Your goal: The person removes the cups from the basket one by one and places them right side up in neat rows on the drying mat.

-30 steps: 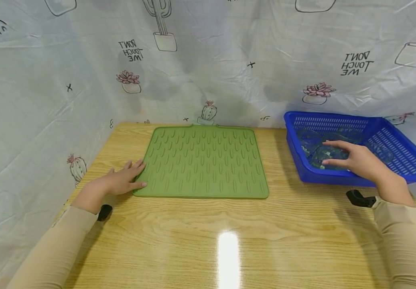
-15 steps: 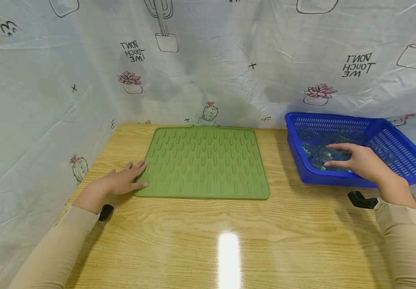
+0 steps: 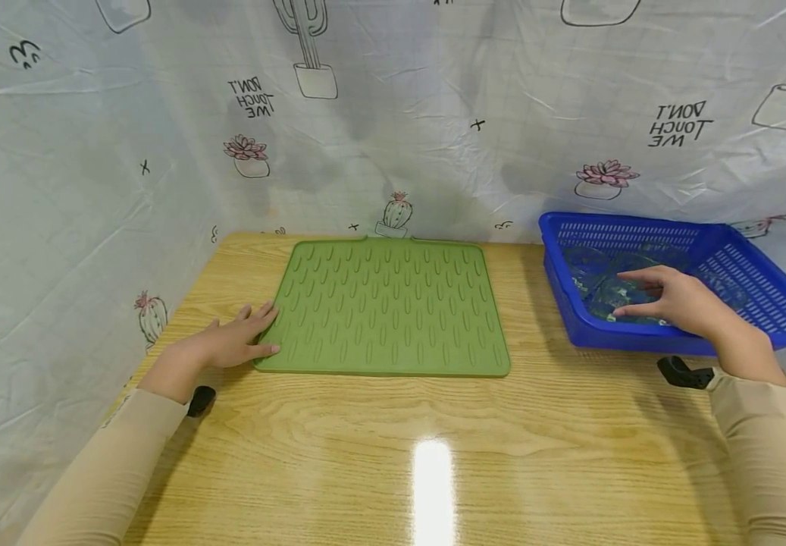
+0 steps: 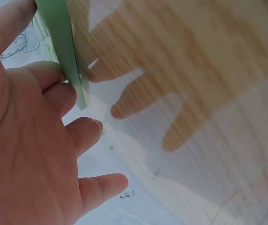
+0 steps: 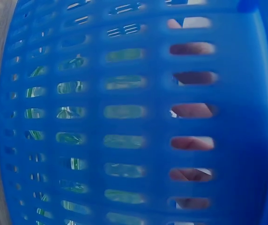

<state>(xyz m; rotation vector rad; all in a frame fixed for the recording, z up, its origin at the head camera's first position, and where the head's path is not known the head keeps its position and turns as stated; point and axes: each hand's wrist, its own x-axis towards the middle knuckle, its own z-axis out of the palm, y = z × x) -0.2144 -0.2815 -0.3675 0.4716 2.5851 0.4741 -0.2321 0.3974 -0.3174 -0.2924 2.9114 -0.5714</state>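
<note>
The flat green rubbery-looking mat with raised oval ridges [image 3: 386, 311] lies on the wood-grained table [image 3: 338, 447]; to its right stands the blue slotted plastic basket [image 3: 611, 337] with transparent, green-tinted vessels [image 3: 602, 298] inside. At the mat's left edge the left hand [image 3: 229, 343] rests its fingertips, relaxed, grasping nothing. The right hand [image 3: 682, 303] is over the basket, well right of the mat, thumb and fingers parted and seemingly holding nothing; whether the fingertips touch a vessel cannot be told.

The likeliest trouble is a slip or knock: the vessels look smooth and crowded, so lifting one could drag its neighbour. The black wrist attachment [image 3: 682, 373] in front of the basket might catch its rim. Uneven pressure at the mat's left edge could skew it.

Behind the mat, the printed white sheet [image 3: 433, 152] hangs close, leaving little room. A narrow strip of wood separates mat from basket; the broadest space for moving lies in front of the mat.
</note>
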